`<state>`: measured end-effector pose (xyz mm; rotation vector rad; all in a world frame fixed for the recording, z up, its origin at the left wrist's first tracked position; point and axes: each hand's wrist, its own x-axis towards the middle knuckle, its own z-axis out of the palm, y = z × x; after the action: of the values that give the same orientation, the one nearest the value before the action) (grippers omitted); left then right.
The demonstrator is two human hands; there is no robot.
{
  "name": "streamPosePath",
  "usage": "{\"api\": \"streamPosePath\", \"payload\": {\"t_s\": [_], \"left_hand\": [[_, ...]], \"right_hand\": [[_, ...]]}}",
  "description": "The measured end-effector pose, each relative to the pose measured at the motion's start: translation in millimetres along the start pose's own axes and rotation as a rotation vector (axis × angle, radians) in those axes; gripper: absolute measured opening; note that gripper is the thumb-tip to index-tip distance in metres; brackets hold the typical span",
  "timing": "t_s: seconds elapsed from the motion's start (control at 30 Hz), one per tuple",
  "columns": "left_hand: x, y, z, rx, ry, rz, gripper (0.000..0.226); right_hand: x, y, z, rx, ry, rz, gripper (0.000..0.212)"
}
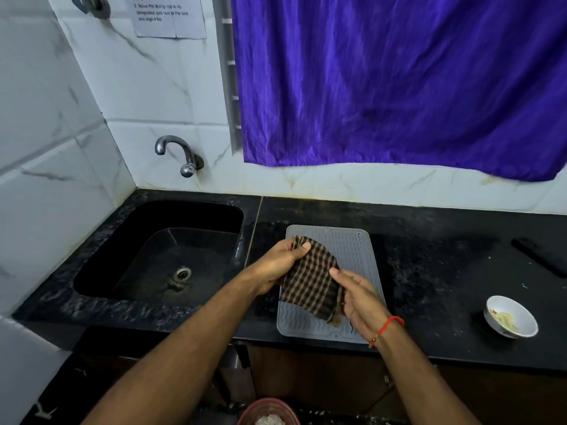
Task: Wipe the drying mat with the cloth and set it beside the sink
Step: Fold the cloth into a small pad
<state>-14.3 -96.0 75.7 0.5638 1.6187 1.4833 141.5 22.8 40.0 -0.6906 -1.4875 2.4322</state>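
Black stone sink (101, 271), empty, steel drain at its bottom. Just right of it on the dark speckled counter (429, 259) lies the drying mat (349, 243): grey, rectangular, rounded corners, wavy-ribbed, likely silicone. Left hand (282, 262) pinches the upper corner of the checked brown cloth (310, 280); right hand (362, 302) grips its lower edge, fingers curled. Cloth is held taut over the mat. Judgement: wiping barely begun or pending; final placement still to confirm. Far right, a white bowl (511, 317).
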Motion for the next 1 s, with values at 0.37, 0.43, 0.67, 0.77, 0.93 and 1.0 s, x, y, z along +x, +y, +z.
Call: {"api": "streamPosePath", "payload": {"t_s": [0.37,0.43,0.67,0.77,0.93,1.0], "left_hand": [[11,-40,-33,0.51,0.487,0.107,0.035],[4,-43,-32,0.517,0.416,0.151,0.036],[-9,-71,-16,-0.062,0.04,-0.087,0.068],[-10,-77,-23,-0.168,0.05,-0.076,0.057],[-9,-71,-25,-0.182,0.004,-0.077,0.039],[-4,-70,-18,-0.255,-0.046,-0.091,0.034]], "right_hand": [[21,5,21,0.004,0.292,0.063,0.037],[24,5,23,0.025,0.333,0.052,0.026],[17,17,44,0.174,0.069,0.048,0.036],[14,17,44,0.058,0.059,0.038,0.033],[26,10,27,-0.108,0.036,-0.021,0.028],[35,8,20,-0.002,-0.072,0.045,0.038]]}}
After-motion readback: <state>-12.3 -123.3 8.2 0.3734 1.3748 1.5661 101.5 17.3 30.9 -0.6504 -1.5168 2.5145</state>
